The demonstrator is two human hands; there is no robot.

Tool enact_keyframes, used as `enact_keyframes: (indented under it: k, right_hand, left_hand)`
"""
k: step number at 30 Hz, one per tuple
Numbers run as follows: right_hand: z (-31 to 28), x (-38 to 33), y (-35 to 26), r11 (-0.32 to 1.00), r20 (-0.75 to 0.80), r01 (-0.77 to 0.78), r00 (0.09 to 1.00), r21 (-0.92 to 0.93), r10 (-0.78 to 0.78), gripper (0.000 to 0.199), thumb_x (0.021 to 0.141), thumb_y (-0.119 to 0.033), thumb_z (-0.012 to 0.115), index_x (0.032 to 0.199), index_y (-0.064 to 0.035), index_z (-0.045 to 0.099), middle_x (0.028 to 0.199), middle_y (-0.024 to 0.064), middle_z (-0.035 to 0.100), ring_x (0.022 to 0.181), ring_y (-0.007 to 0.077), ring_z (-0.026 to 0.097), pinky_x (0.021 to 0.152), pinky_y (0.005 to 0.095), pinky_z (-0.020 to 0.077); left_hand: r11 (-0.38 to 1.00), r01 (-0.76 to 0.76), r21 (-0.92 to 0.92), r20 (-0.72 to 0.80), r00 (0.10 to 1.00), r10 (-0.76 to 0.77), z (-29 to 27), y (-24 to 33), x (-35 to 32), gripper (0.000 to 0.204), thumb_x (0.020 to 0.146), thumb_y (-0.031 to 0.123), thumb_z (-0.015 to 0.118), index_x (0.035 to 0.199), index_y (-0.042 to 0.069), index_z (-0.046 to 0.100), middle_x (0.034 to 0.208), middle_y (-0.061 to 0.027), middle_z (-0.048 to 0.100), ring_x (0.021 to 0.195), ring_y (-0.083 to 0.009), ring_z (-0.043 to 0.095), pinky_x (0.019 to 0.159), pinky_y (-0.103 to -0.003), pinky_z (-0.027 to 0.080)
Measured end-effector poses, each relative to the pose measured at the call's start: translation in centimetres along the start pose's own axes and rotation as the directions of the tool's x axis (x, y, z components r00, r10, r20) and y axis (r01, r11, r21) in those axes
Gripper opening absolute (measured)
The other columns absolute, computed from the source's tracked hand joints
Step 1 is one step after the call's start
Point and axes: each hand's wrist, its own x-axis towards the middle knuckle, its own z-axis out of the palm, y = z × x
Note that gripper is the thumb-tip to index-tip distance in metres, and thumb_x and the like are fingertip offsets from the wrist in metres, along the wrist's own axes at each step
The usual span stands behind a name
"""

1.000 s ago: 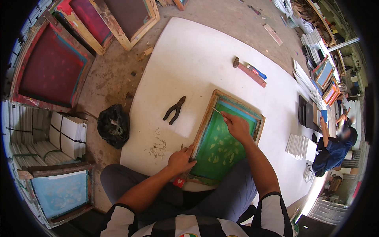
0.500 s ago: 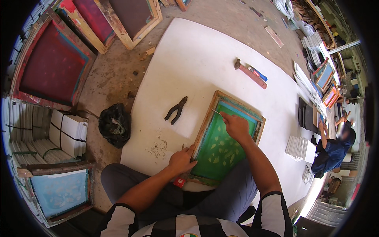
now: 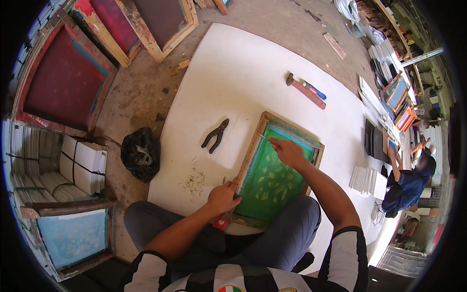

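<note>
A wooden silk-screen frame (image 3: pixel 258 130) with green mesh and pale leaf-like marks leans at a slant against my legs. My left hand (image 3: pixel 222 198) is closed around its left side rail. A red object (image 3: pixel 220 224) shows just below that hand, mostly covered. My right hand (image 3: pixel 290 153), above the mesh, is closed on a tool with a thin metal shaft (image 3: pixel 263 136); its handle is hidden in the fist. The shaft's tip meets the upper left rail. Black-handled pliers (image 3: pixel 215 136) lie left of the frame, above small bent bits of wire like pulled staples (image 3: pixel 194 182).
A hammer (image 3: pixel 308 91) and a blue-and-red screwdriver (image 3: pixel 314 90) lie on the white board (image 3: pixel 233 63). A black plastic bag (image 3: pixel 140 155) sits on the floor at left, near more screen frames (image 3: pixel 65 80). To the right, another person (image 3: pixel 411 182) works beside stacked white sheets (image 3: pixel 363 181).
My right elbow has swung outward to the right, and my right hand has shifted slightly. The tool's tip stays at the upper left rail. My right knee shows more; my left hand keeps its grip.
</note>
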Motion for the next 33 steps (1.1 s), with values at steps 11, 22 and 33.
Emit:
enact_keyframes:
  k: [11,22,33]
  right_hand:
    - [1.1,0.8,2.8,0.913,-0.139,0.137,0.969,-0.384,-0.204,0.038,0.103,-0.036,0.058,0.141,-0.0388,0.06,0.087,0.0078,0.066,0.068,0.0313,0.067,0.058,0.0463,0.0521]
    - [-0.1,0.1,1.1,0.882,-0.109,0.115,0.977,-0.458,-0.184,0.039,0.102,-0.03,0.058,0.14,-0.0346,0.062,0.083,0.0086,0.066,0.069,0.0318,0.067,0.058,0.0464,0.0524]
    - [0.2,1.9,2.8,0.981,-0.043,0.117,0.991,-0.156,-0.125,0.038,0.104,-0.028,0.054,0.14,-0.0358,0.063,0.093,0.0135,0.073,0.086,0.0361,0.072,0.07,0.0512,0.0563]
  left_hand:
    - [1.0,-0.013,0.006,0.02,1.0,0.012,0.0,-0.3,0.0,0.086,0.087,0.04,0.073,0.153,-0.004,0.04,0.118,-0.0218,0.066,0.091,-0.0402,0.07,0.078,-0.048,0.059]
    - [1.0,-0.003,0.01,0.016,1.0,0.003,0.4,-0.5,-0.1,0.087,0.086,0.043,0.073,0.153,-0.004,0.041,0.114,-0.0209,0.067,0.091,-0.0391,0.07,0.076,-0.047,0.058]
    - [0.999,-0.03,0.027,0.001,1.0,0.03,0.1,-0.1,0.3,0.085,0.087,0.039,0.074,0.152,-0.006,0.041,0.114,-0.0221,0.066,0.09,-0.0392,0.07,0.075,-0.047,0.059]
